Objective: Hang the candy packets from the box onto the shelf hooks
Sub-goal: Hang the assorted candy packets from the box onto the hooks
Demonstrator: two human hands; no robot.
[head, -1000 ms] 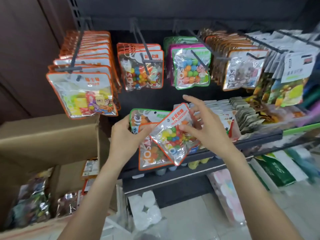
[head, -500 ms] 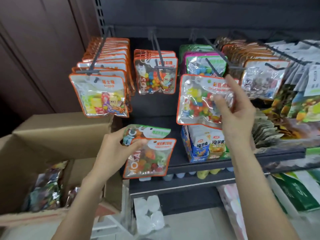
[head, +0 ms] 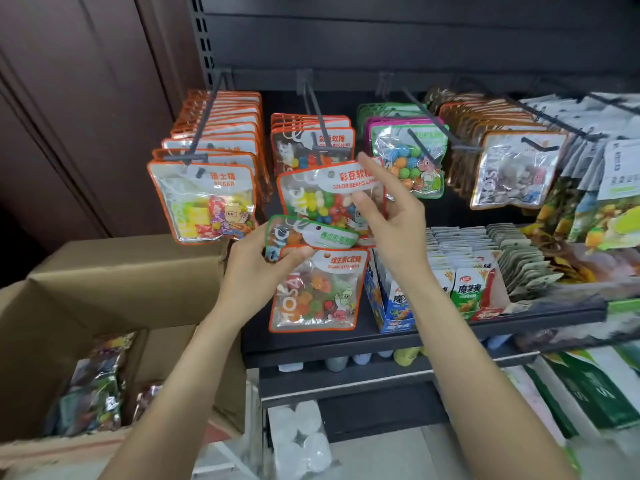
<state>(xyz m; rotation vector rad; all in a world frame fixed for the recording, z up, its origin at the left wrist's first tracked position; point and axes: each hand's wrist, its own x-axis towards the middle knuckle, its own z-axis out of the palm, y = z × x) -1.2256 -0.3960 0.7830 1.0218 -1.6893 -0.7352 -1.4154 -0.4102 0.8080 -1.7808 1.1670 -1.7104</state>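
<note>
Head view: a color beans packet point(head: 329, 199) is being lifted by the right hand point(head: 391, 216) toward the second hook point(head: 317, 133).
Two spare packets point(head: 313, 271) are being gripped in the left hand point(head: 256, 271); right fingers are pinching the packet's edge. Its punched hole should be lined up with the hook tip before it is pushed back. Dark shop shelving point(head: 415, 337) is being stocked, with the open cardboard box point(head: 104, 306) at lower left.

Konjac snack box point(head: 391, 308) beside green bags point(head: 588, 393).

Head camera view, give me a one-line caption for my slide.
Right hand lifts a jelly bean packet toward a shelf hook while the left hand holds two more packets.
</note>
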